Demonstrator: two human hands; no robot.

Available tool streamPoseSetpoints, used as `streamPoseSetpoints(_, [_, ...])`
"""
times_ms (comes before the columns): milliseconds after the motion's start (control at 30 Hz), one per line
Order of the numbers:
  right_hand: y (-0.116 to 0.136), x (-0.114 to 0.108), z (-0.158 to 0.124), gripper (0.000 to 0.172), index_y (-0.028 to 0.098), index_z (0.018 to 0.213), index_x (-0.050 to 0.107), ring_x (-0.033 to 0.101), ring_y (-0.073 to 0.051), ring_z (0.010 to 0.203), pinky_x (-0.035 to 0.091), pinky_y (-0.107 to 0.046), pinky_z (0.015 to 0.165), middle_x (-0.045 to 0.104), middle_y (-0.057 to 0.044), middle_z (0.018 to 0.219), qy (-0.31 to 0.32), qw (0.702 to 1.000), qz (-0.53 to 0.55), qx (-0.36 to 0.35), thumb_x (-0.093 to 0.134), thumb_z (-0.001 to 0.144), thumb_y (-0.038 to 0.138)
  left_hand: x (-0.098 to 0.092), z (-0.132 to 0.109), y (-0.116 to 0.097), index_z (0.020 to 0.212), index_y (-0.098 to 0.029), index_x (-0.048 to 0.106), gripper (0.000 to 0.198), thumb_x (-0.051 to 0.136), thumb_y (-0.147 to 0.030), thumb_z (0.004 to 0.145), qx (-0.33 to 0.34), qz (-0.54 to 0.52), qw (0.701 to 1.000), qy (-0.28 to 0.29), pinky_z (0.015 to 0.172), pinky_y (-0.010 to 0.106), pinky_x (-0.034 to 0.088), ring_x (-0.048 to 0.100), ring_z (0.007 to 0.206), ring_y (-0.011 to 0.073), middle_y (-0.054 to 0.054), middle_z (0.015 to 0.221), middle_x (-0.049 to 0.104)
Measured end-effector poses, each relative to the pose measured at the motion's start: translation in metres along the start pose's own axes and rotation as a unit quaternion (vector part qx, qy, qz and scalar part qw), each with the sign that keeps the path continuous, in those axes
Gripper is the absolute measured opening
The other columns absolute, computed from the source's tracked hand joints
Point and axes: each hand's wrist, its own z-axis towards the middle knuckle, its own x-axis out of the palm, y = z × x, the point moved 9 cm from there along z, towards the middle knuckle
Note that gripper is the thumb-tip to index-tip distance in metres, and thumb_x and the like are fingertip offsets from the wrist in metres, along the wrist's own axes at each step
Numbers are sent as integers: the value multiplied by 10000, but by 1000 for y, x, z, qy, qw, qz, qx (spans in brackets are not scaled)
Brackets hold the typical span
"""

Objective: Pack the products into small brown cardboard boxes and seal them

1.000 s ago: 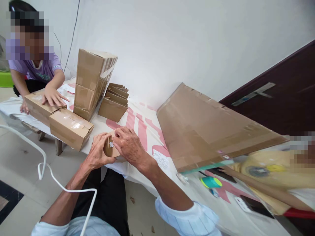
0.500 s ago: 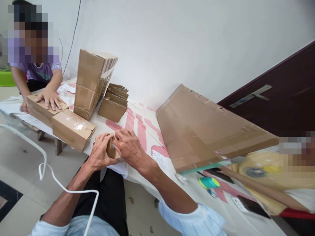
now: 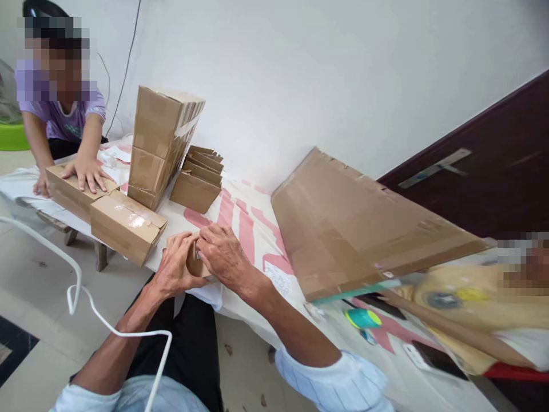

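Box (image 3: 195, 266) held low, left of the middle

The left hand (image 3: 176, 266) holds the box, thumb below and fingers above. The right hand (image 3: 222, 252) curls over the other side. Its fingertips are hidden, so I cannot tell if they pinch or just press.

One second ago the white label on the box showed well. Now the right hand hides most of it. At the left of the frame, the near box (image 3: 122, 233) and far box (image 3: 67, 190) have slid a little to the right. A helper's hand (image 3: 88, 173) lies flat on the far box. My guess is that work on the held box has gone on only a little, since both hands are at much the same spot.

The worktop (image 3: 253, 315) runs from the left edge to the lower right, under a white cloth (image 3: 257, 237) with pink shapes. A tall box (image 3: 150, 154) stands at the upper left. A big card (image 3: 338, 229) slants across the right side. Behind are a pale wall (image 3: 291, 74) and a dark door (image 3: 501, 189).
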Motion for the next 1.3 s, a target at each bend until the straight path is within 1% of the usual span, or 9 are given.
streamPoseSetpoints(167, [2, 3, 2, 164, 188, 1021, 748, 535, -311, 1080, 404, -451, 935, 698, -127, 1081, 15, 1000, -8, 5, 641, 940, 93, -1, 1, -3, 1525, -239, 497, 1023, 957, -328, 616, -1, 4, 1000, -1, 1175, 609, 418, 475, 1429, 421, 171, 1528, 539])
streamPoseSetpoints(500, [5, -5, -3, 172, 169, 1059, 726, 562, -297, 1052, 426, -448, 975, 706, -123, 1078, -28, 999, 20, -14, 617, 960, 80, -3, 0, -3, 1534, -246, 498, 1000, 944, -332, 643, -1, 3, 1000, -4, 1182, 590, 421, 475, 1429, 412, 168, 1528, 545])
streamPoseSetpoints(600, [3, -8, -5, 148, 182, 1004, 702, 568, -289, 1060, 440, -434, 983, 700, -118, 1076, -38, 997, 59, -19, 595, 976, 83, -3, -1, -2, 1524, -242, 506, 999, 944, -320, 630, -3, 1, 1000, -5, 1182, 586, 424, 485, 1424, 413, 169, 1519, 549])
streamPoseSetpoints(733, [-8, -14, -7, 162, 212, 940, 644, 585, -274, 1009, 476, -424, 942, 683, -95, 1011, -66, 986, 152, 12, 536, 1025, 126, -3, 0, -1, 1512, -237, 510, 983, 935, -294, 627, -7, -1, 1000, 3, 1189, 583, 423, 484, 1426, 410, 166, 1518, 547])
streamPoseSetpoints(867, [-26, -34, -15, 181, 245, 912, 595, 611, -261, 992, 507, -415, 922, 664, -73, 979, -140, 958, 247, 48, 508, 1058, 183, -6, 1, 7, 1473, -205, 517, 952, 907, -234, 606, -2, -10, 1000, 11, 1211, 570, 416, 476, 1438, 406, 183, 1522, 528])
streamPoseSetpoints(967, [-52, -52, -29, 160, 253, 910, 586, 627, -241, 954, 518, -388, 875, 657, -56, 953, -218, 925, 296, 95, 527, 1050, 204, -12, 2, 25, 1478, -204, 491, 939, 884, -251, 627, -10, -48, 999, 20, 1247, 560, 399, 482, 1462, 389, 181, 1538, 513])
streamPoseSetpoints(1067, [-83, -53, -48, 128, 253, 901, 591, 620, -214, 861, 513, -357, 805, 644, -29, 895, -249, 895, 335, 156, 559, 1023, 229, -15, 0, 57, 1520, -208, 440, 969, 861, -273, 649, -66, -105, 991, 38, 1251, 552, 418, 502, 1478, 377, 171, 1570, 504])
streamPoseSetpoints(1167, [-113, -34, -67, 136, 249, 876, 590, 617, -200, 820, 508, -340, 774, 647, -18, 871, -246, 868, 371, 221, 562, 1004, 283, -12, -4, 94, 1579, -206, 387, 1036, 850, -287, 655, -127, -146, 980, 53, 1252, 553, 427, 439, 1551, 399, 180, 1624, 474])
streamPoseSetpoints(1300, [-150, 6, -94, 174, 244, 873, 600, 640, -208, 840, 510, -338, 779, 676, -25, 885, -239, 828, 405, 306, 566, 970, 384, -3, -5, 127, 1672, -232, 265, 1258, 936, -379, 618, -159, -192, 967, 59, 1312, 583, 340, 258, 1656, 432, 202, 1773, 271])
